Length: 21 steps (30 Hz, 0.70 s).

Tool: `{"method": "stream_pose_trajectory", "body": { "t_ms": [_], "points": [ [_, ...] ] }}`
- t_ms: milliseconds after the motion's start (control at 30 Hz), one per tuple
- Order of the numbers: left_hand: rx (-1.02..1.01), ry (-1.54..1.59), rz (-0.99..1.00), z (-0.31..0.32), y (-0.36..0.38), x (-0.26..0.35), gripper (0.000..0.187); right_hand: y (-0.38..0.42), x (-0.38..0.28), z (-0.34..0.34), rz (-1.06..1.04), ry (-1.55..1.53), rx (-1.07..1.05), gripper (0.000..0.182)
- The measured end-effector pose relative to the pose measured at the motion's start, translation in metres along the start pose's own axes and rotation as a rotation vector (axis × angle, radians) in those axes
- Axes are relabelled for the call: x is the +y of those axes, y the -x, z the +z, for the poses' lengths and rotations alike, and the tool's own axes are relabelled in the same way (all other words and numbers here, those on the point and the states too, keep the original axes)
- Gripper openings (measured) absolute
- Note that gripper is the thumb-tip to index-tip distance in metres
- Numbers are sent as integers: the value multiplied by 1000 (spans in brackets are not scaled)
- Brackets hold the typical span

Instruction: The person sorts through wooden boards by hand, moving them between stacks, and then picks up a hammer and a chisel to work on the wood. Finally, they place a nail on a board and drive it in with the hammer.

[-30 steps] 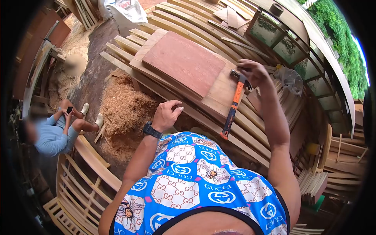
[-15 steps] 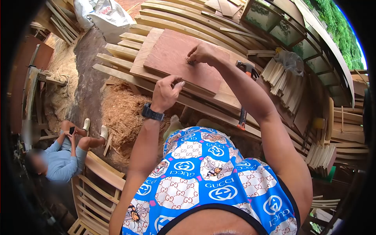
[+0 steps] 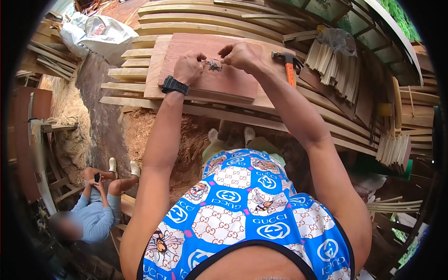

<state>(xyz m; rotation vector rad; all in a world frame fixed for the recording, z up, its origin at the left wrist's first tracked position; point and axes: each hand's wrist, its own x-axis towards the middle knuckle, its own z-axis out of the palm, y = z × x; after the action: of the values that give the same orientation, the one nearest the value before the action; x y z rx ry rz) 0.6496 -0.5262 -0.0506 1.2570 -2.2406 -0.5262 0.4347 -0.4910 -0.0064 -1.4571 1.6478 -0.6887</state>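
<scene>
A small heap of dark nails (image 3: 214, 66) lies on a reddish plywood board (image 3: 219, 86), which rests on a larger pale board (image 3: 153, 77). At the heap's left edge is my left hand (image 3: 189, 67), its fingers curled together and a dark watch on its wrist. My right hand (image 3: 240, 56) hovers just right of the heap, palm down with bent fingers. Whatever either hand's fingertips hold is too small to make out. To the right of the plywood, a hammer (image 3: 289, 67) with an orange handle lies on the pale board.
Long wooden slats (image 3: 196, 18) support the boards. Bundled thin strips (image 3: 331, 67) lie at right under a clear plastic bag (image 3: 339, 41). White sacks (image 3: 105, 37) stand at far left. A seated person (image 3: 95, 210) holds a phone at lower left. Wood shavings (image 3: 144, 133) cover the ground.
My left hand has moved up onto the plywood beside the nails. The right hand has drawn off the heap, uncovering it. The camera view has shifted, showing more of the hammer.
</scene>
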Motion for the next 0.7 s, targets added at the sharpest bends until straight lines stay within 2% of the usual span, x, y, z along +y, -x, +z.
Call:
{"method": "stream_pose_trajectory", "body": {
  "t_ms": [67,233,400,467,533,600,700],
  "points": [
    [-78,199,-85,-4,-1,2,19,13,1,-9,19,-39,5,28],
    [-76,168,-73,-3,-6,10,20,40,20,-40,9,-192,76,28],
    [-78,166,-123,10,-30,31,27,90,60,-80,-72,-123,176,31],
    [-78,-11,-220,14,-37,51,35,115,75,-93,-81,-106,200,32],
    [-25,-136,-199,32,-38,57,35,144,90,-102,-66,124,366,35],
    [37,-318,-226,47,-41,65,34,162,114,-108,-26,183,373,38],
    [22,-267,-328,58,-46,69,32,194,134,-104,33,279,395,43]
  ]
}}
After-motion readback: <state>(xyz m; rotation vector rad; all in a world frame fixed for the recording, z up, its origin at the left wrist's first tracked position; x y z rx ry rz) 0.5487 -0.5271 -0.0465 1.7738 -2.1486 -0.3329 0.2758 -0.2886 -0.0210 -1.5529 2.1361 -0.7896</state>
